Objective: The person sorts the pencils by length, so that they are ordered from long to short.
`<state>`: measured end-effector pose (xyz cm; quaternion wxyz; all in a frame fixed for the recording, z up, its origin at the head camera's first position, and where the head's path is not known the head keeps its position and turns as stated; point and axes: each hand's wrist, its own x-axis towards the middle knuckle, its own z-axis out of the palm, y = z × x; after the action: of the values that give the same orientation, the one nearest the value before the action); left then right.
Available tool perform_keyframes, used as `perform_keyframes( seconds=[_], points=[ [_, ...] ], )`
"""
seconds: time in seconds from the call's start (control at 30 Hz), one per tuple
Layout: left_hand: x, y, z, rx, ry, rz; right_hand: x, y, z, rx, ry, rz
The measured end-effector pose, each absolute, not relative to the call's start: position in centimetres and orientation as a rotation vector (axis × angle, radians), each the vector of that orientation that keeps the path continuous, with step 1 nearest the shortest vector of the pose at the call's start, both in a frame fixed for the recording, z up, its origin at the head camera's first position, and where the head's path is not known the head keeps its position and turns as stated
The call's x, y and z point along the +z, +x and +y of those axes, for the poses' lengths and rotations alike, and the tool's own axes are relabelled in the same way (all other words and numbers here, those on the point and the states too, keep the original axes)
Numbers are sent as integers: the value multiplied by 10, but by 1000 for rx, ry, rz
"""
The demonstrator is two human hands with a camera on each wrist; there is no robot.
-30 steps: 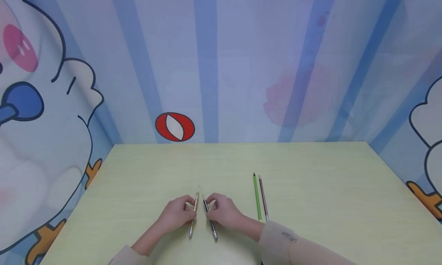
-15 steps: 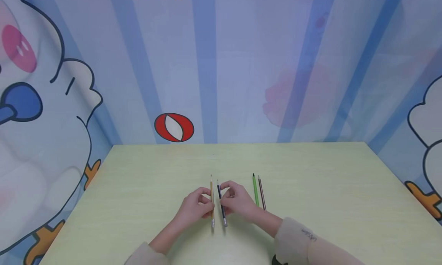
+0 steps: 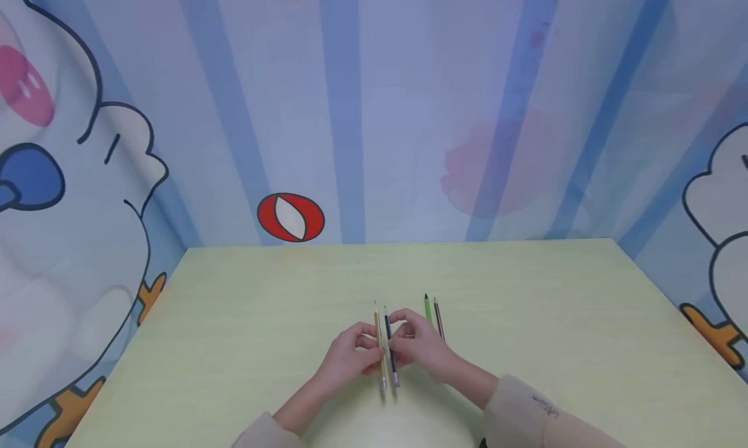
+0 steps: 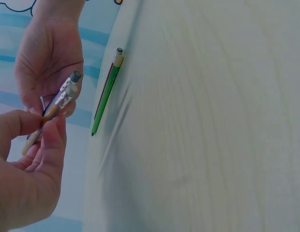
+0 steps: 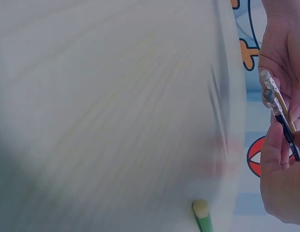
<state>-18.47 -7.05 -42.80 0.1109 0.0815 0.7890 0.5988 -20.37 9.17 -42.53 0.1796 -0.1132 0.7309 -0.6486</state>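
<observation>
In the head view the left hand (image 3: 352,356) pinches a yellow pencil (image 3: 377,324) between thumb and fingers. Beside it, the right hand (image 3: 422,343) pinches a dark pencil (image 3: 393,365). Both pencils point away from the person, eraser ends nearest, a narrow gap between them. The left wrist view shows the two held up off the table, the yellow pencil's eraser end (image 4: 68,93) close to the dark one's (image 4: 75,76). Shadows of the pair fall on the tabletop in both wrist views.
A green pencil (image 3: 428,308) and a dark red pencil (image 3: 439,318) lie side by side on the pale table (image 3: 526,318), just beyond the right hand, which partly covers them. A printed cloth (image 3: 403,110) hangs behind the table.
Both hands have moved rightward and somewhat away from the person with their pencils. The two pencils are now closer together and nearly parallel, and the right hand covers more of the green pencil.
</observation>
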Motion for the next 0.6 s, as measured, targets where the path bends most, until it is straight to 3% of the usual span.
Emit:
perform_keyframes(
  seconds=[0.6],
  points=[
    [-430,-191,-32,1708,243,2285,-424,-194,137,-1795,-326,2089]
  ],
)
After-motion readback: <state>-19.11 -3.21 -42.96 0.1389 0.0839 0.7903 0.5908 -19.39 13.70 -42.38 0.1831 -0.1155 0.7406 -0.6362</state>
